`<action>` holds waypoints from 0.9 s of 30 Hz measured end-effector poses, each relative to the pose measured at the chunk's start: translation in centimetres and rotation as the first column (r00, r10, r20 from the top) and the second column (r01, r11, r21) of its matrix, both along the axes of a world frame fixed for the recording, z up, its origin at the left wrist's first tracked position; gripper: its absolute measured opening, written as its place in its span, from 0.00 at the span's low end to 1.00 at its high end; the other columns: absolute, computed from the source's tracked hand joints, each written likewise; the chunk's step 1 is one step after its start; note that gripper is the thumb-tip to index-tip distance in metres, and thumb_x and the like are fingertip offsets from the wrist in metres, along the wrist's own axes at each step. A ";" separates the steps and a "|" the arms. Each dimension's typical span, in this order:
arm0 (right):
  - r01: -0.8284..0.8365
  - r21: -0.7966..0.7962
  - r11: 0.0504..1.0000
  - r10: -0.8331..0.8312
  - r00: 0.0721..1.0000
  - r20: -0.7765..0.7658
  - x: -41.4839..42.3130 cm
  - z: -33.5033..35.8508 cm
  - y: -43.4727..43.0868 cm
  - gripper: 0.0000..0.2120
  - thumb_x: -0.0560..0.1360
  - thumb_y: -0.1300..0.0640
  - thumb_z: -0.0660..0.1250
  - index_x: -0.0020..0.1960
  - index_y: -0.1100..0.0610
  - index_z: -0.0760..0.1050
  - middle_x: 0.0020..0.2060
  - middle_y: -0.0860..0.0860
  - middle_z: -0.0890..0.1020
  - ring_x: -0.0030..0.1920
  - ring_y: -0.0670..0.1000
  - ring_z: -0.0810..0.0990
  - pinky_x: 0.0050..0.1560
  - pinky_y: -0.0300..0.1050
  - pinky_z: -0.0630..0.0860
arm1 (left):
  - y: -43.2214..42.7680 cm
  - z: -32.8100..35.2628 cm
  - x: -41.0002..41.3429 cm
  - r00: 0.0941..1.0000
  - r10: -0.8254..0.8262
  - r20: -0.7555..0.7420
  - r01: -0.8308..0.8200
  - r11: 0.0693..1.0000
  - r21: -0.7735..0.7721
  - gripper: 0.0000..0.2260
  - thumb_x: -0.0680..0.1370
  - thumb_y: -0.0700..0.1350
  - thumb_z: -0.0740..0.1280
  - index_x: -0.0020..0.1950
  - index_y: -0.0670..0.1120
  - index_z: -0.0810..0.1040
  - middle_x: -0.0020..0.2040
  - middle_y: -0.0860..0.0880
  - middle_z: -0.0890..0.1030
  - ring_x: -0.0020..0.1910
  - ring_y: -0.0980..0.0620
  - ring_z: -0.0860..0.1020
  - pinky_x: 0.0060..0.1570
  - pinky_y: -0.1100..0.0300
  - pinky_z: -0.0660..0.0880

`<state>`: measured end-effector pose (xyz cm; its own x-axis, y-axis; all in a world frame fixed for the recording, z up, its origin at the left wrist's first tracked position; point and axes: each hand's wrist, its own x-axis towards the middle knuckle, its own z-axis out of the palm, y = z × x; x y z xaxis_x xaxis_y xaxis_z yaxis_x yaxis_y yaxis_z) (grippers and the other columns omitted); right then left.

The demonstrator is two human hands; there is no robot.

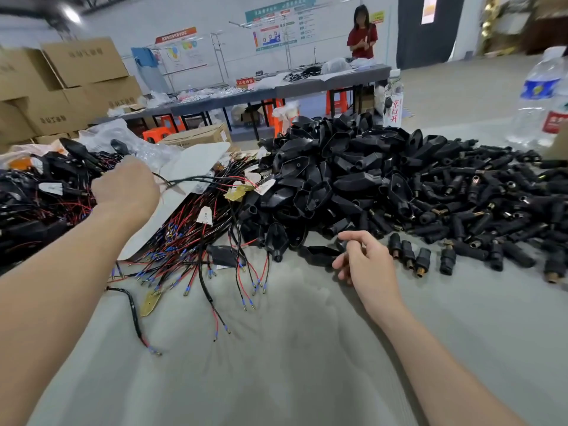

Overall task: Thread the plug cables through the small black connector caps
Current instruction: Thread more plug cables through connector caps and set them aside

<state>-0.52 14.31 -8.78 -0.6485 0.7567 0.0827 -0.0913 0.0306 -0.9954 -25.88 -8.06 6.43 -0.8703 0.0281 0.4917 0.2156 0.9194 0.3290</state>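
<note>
A tangle of plug cables (196,241) with red and black wires and blue-tipped ends lies left of centre on the grey table. A big heap of black connector caps (322,179) fills the middle. Short black cylindrical connectors (479,198) spread out to the right. My left hand (126,189) is raised over the left pile of finished cables (33,195) and grips a black cable that trails off to the right. My right hand (365,259) hovers at the near edge of the cap heap, its fingers loosely curled next to a loose cap (319,253), holding nothing.
Two water bottles (541,96) stand at the far right and another bottle (393,99) behind the heap. Cardboard boxes (70,84) are stacked at the back left. A person in a red shirt (362,35) stands behind a far table. The grey table surface (292,348) stretches toward me.
</note>
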 end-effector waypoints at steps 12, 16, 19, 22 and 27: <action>-0.003 0.002 1.000 0.003 1.000 0.004 -0.1 -0.1 -0.1 0.14 0.80 0.62 0.56 0.51 0.49 0.78 0.31 0.53 0.83 0.26 0.48 0.76 0.28 0.38 0.73 | 0.9 -2.2 0.9 0.999 0.041 0.034 -0.048 0.963 0.267 0.15 0.84 0.46 0.53 0.60 0.36 0.70 0.63 0.30 0.75 0.58 0.31 0.76 0.57 0.41 0.72; -0.003 -0.009 1.000 0.003 1.000 0.011 -0.1 -0.1 -0.1 0.14 0.80 0.61 0.56 0.50 0.48 0.78 0.31 0.53 0.83 0.26 0.47 0.76 0.26 0.37 0.72 | 1.3 -1.9 0.4 0.840 -0.308 0.446 -0.044 0.782 0.622 0.13 0.82 0.36 0.51 0.39 0.47 0.63 0.38 0.41 0.70 0.21 0.53 0.66 0.22 0.67 0.65; 0.000 -0.013 1.000 0.000 1.000 0.006 0.0 0.0 -0.2 0.15 0.80 0.62 0.56 0.50 0.48 0.79 0.31 0.53 0.83 0.26 0.47 0.76 0.26 0.36 0.72 | 2.6 -1.6 1.8 0.674 -0.579 0.458 -0.080 0.559 0.825 0.13 0.83 0.37 0.49 0.40 0.48 0.62 0.27 0.52 0.64 0.16 0.60 0.58 0.14 0.69 0.53; -0.022 -0.031 0.999 0.022 0.999 -0.028 0.2 0.4 -0.5 0.13 0.81 0.61 0.57 0.50 0.49 0.79 0.31 0.53 0.83 0.26 0.47 0.76 0.26 0.35 0.71 | 4.6 -1.1 4.5 0.665 -0.695 0.273 -0.060 0.315 0.947 0.12 0.83 0.40 0.50 0.41 0.50 0.63 0.22 0.55 0.65 0.17 0.59 0.60 0.16 0.68 0.55; -0.203 -0.099 0.974 0.192 0.975 -0.109 0.7 0.8 -1.0 0.12 0.84 0.54 0.58 0.54 0.52 0.80 0.37 0.56 0.86 0.29 0.50 0.78 0.29 0.40 0.70 | 8.6 -4.4 10.4 0.791 -0.607 0.077 0.044 0.183 0.982 0.10 0.82 0.43 0.52 0.44 0.45 0.70 0.25 0.52 0.78 0.21 0.56 0.64 0.23 0.61 0.60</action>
